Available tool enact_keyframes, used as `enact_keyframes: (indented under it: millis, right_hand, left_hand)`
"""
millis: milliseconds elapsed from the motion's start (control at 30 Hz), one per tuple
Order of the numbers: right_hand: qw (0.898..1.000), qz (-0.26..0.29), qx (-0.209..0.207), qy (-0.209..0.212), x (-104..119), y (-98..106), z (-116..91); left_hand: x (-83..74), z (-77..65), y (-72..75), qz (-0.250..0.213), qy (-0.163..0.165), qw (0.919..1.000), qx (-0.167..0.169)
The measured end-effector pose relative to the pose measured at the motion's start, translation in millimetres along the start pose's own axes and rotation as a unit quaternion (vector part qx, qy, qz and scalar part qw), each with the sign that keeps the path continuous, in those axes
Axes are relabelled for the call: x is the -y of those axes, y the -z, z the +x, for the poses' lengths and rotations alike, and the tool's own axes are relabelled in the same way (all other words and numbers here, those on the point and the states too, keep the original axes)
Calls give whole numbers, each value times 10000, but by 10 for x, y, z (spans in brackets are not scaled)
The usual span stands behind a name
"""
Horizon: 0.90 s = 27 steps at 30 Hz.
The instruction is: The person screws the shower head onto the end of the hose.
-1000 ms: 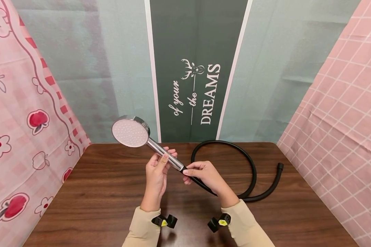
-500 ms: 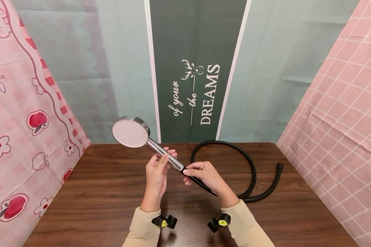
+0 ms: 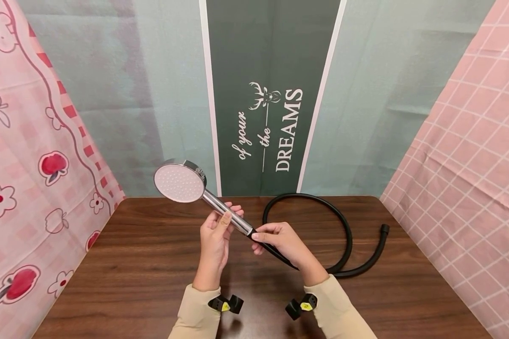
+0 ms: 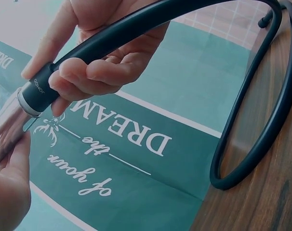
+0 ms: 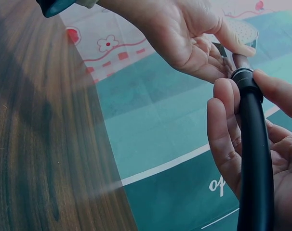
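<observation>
A chrome shower head (image 3: 179, 182) with a pale nozzle face points up and left above the table. My left hand (image 3: 215, 238) grips its handle, thumb on top. Where the handle ends, a black shower hose (image 3: 347, 230) joins it, and my right hand (image 3: 282, 240) pinches the hose's black collar (image 4: 38, 94) between thumb and fingers. In the right wrist view the collar sits against the handle's end; whether it is fully screwed on I cannot tell. The hose loops over the table to a loose black end fitting (image 3: 384, 229) at the right.
The brown wooden table (image 3: 144, 273) reaches back to a green printed curtain (image 3: 271, 56). Pink patterned cloth (image 3: 53, 197) hangs on the left and pink checked cloth (image 3: 471, 155) on the right. The hose's loop covers the table's right rear part.
</observation>
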State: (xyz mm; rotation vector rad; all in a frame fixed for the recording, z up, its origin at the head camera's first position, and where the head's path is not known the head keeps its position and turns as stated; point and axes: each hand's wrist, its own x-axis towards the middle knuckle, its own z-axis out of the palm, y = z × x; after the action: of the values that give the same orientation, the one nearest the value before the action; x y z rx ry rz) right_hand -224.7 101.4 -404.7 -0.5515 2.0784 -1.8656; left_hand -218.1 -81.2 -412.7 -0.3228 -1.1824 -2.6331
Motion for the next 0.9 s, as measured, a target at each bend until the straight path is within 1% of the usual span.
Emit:
enact_keyframes:
  millis: [167,300,367,433,500,633,767,900]
  right_hand:
    - [10000,-22,38,62,-6,-8,-2]
    - [9998,-163,-54,56,3,-28,-14]
    - [9993,-306,-195,15,14,-47,-27]
    - [9974,-594,-415,-4,26,-69,-43]
    - [9938,-880,-683,0,37,-92,-60]
    - [9839,-1346,-1167,168,48,-130,-94]
    - [9786,-1478,-1403,295,40,-155,-116]
    - [9793,-1353,-1453,402,36,-167,-123]
  left_hand:
    - [-7,-1,13,-39,-8,10000,7]
    - [-17,-3,10,-65,-2,10000,-23]
    - [-23,-5,6,-71,9,10000,-41]
    - [-27,-7,0,-75,18,10000,-59]
    - [-28,-7,-1,-72,22,9999,-71]
    - [-29,-4,-3,-49,34,9999,-90]
    - [-25,0,9,12,49,10000,-79]
    - [-28,3,14,30,55,10000,-76]
